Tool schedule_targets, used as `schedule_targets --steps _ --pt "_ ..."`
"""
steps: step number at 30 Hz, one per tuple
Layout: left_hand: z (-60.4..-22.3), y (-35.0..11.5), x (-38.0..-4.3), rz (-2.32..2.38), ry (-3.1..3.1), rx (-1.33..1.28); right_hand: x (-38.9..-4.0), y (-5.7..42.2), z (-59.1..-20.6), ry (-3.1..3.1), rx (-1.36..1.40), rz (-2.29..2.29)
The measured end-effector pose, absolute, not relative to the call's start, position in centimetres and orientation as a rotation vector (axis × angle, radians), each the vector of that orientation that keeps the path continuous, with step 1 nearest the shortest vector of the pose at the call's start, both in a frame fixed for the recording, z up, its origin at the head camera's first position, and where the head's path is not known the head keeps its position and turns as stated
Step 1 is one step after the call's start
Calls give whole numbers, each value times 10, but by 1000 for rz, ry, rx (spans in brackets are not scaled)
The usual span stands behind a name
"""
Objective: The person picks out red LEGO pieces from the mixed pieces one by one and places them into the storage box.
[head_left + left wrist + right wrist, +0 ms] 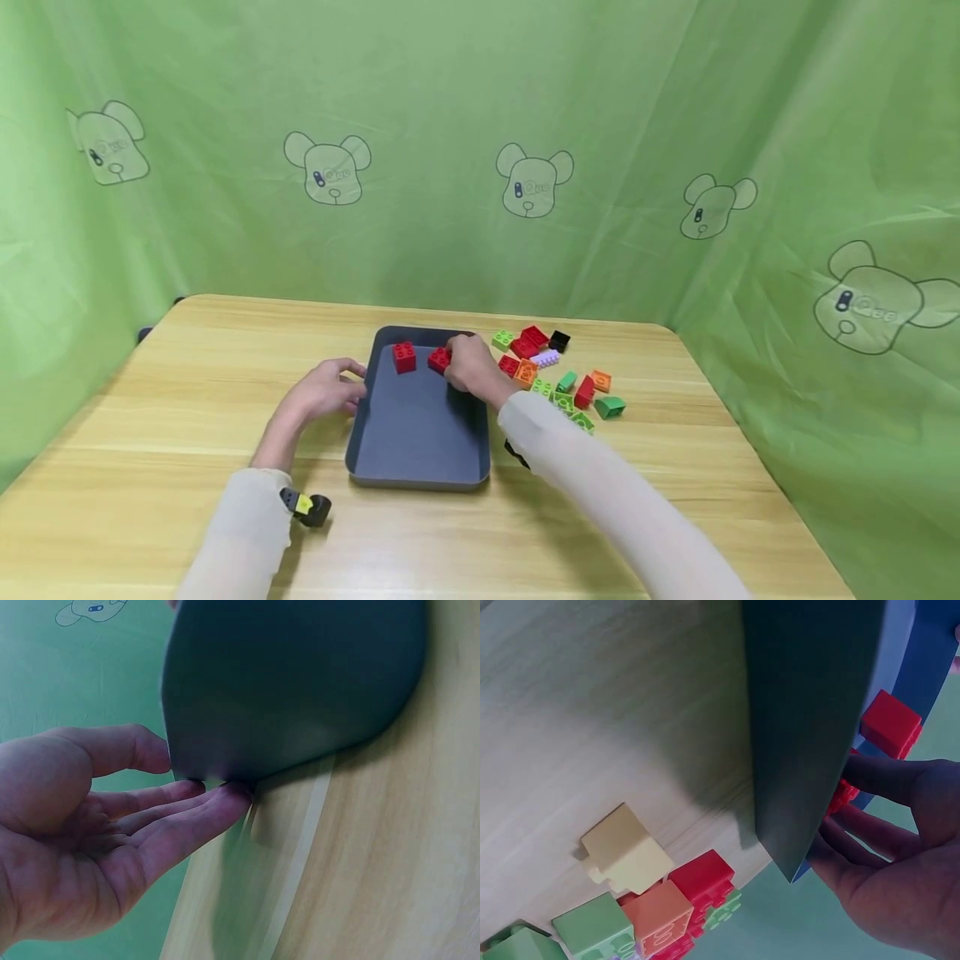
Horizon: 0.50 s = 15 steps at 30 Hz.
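Note:
A dark grey tray [420,442] lies on the table with two red toy bricks toward its far end. One red brick [403,357] stands on its own at the left inside the tray. My right hand [472,367] reaches over the tray's right wall and pinches the other red brick [438,359] between thumb and fingers; part of that brick is hidden by the hand. At the tray's left side, my left hand [327,388] touches the outer wall with its fingertips. In the left wrist view, the left fingers [180,832] are fairly straight, the thumb near the rim.
Right of the tray lies a loose group of toy bricks: a lime brick [502,339], an orange brick [601,381], a black brick [558,341], a lilac piece [545,358], a dark green piece [609,407] and others. A beige brick [626,847] shows in the right wrist view. Green curtains [435,250] enclose the table.

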<state>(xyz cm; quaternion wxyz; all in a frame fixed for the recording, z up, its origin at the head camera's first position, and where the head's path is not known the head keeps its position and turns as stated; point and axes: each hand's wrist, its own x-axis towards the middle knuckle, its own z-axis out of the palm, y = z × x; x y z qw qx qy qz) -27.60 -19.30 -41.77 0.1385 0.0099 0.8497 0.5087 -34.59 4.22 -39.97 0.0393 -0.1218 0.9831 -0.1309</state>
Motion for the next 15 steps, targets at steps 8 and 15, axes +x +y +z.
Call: schedule_targets --steps 8,15 --pt "-415 -192 -275 1486 2444 38 -347 43 -403 2994 -356 -399" --pt "-415 -193 -274 1479 2446 49 -346 41 -402 2987 -339 -411"
